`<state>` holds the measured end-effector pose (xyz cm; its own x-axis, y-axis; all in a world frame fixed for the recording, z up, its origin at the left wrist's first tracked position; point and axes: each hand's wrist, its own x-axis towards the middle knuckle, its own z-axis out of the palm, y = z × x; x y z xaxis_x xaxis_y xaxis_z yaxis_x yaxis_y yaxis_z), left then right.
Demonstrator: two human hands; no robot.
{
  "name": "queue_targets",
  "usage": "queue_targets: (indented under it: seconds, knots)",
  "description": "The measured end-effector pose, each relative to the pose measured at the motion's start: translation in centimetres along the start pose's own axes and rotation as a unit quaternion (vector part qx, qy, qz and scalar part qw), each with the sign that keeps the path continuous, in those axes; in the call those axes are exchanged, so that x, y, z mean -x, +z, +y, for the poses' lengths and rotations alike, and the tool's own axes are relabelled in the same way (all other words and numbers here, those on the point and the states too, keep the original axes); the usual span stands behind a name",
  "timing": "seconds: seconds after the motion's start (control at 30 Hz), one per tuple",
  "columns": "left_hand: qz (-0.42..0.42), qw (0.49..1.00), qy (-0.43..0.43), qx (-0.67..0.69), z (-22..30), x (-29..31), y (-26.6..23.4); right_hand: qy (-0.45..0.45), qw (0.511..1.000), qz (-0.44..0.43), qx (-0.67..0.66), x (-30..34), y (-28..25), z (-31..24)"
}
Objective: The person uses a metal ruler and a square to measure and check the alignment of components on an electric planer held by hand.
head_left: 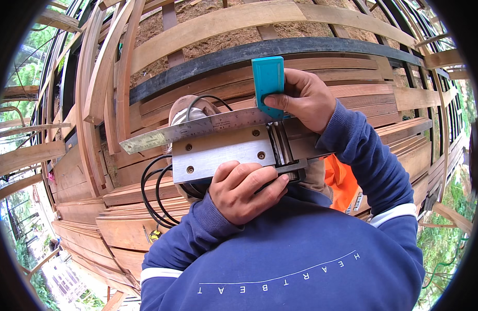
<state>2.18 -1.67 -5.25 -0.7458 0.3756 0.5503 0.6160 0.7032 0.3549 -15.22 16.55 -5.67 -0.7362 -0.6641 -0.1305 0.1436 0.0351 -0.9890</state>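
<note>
An electric hand planer [218,150] lies upside down across my lap, its silver sole plate with several screws facing up. Beside the plate, the cutter drum [281,142] shows in its gap. My left hand [247,189] is curled over the near side of the planer, gripping it. My right hand [309,101] pinches the turquoise stock of a try square [268,78] between thumb and fingers. The square's steel ruled blade [197,127] runs along the far edge of the sole, its tip reaching past the planer to the left. Whether the blade touches the metal I cannot tell.
A black power cord [145,189] loops left of the planer. Stacked brown boards [348,93] lie beyond and on both sides, with a dark beam [213,65] across the back. A yellow tape measure [155,236] sits at lower left; orange cloth [338,181] is under my right arm.
</note>
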Motion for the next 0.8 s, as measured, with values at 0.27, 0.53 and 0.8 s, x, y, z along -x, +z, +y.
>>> queue_targets:
  seconds: [0.27,0.53,0.8]
  knots:
    - [0.001,1.0,-0.001,0.003,0.02,-0.03,0.01,0.003,1.0,0.003,0.012,0.02,0.0,-0.2]
    - [0.001,1.0,-0.001,-0.001,0.02,0.01,0.06,0.004,1.0,0.002,-0.01,0.01,0.02,0.05]
    - [-0.002,1.0,-0.003,-0.002,0.02,0.01,0.0,0.002,1.0,0.001,0.005,-0.01,-0.04,0.05]
